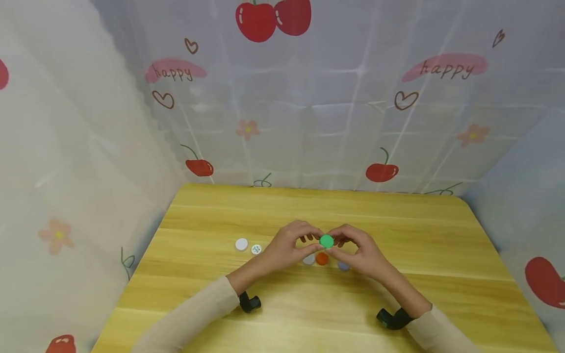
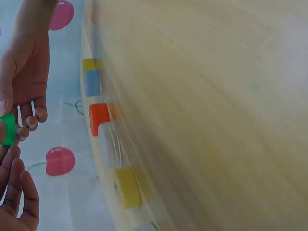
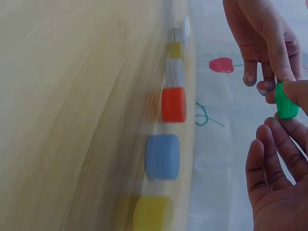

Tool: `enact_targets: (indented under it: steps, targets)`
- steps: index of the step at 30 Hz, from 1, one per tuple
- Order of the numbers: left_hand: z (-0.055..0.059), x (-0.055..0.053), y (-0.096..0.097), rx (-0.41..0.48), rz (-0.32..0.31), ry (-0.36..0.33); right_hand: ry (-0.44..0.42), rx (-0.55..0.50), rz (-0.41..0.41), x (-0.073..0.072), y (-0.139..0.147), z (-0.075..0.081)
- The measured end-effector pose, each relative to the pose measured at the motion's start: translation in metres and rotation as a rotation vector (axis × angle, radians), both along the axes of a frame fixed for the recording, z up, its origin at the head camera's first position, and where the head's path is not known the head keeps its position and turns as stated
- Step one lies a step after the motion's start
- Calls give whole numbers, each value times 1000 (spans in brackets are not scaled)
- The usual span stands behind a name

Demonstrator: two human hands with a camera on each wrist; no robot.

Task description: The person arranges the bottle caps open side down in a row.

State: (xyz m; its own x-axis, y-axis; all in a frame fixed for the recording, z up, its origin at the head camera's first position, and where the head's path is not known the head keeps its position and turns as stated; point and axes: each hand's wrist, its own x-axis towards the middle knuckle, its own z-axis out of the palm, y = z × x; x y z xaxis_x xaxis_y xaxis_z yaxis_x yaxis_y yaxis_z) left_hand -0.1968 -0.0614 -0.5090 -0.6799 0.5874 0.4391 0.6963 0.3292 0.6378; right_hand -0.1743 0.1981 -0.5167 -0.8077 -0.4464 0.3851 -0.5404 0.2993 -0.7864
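Observation:
A round green bottle cap [image 1: 326,241] is held up above the table between both hands. My left hand [image 1: 289,247] pinches its left edge with thumb and fingertips, and my right hand [image 1: 358,250] pinches its right edge. The other fingers of both hands are bent loosely, as the wrist views show. Below the hands, a whitish cap [image 1: 309,259], an orange cap [image 1: 322,259] and a bluish cap [image 1: 343,265] lie on the table. Yellow caps [image 2: 127,187] also stand in this row in the wrist views, hidden by the hands from above.
To the left on the wooden table [image 1: 309,309] lie a white cap [image 1: 241,244] and a white cap with a printed pattern [image 1: 256,250]. A cherry-patterned curtain [image 1: 300,122] hangs behind the table and at both sides. Black wrist cameras [image 1: 394,319] hang under the forearms.

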Motion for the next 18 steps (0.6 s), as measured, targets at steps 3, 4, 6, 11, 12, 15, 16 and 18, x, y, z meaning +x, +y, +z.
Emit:
enact_targets:
  steps: [3, 4, 6, 11, 12, 15, 16, 18]
  targets:
    - [0, 2, 9, -67, -24, 35, 32, 49, -26, 5, 11, -1]
    - [0, 3, 15, -94, -30, 43, 41, 61, -36, 8, 17, -2]
    - [-1, 4, 26, -163, -36, 66, 47, 91, -68, 14, 27, -3]
    - [-2, 8, 57, -319, -44, 124, 28, 171, -173, 32, 54, -6]
    - [-2, 9, 63, -338, -46, 129, 19, 185, -191, 35, 59, -6]
    - [-3, 11, 80, -376, -55, 112, 0, 228, -236, 45, 72, -6]
    - [-3, 12, 86, -384, -56, 102, -4, 241, -246, 48, 76, -6]
    - [-5, 13, 96, -404, -57, 87, -12, 262, -258, 51, 82, -6]
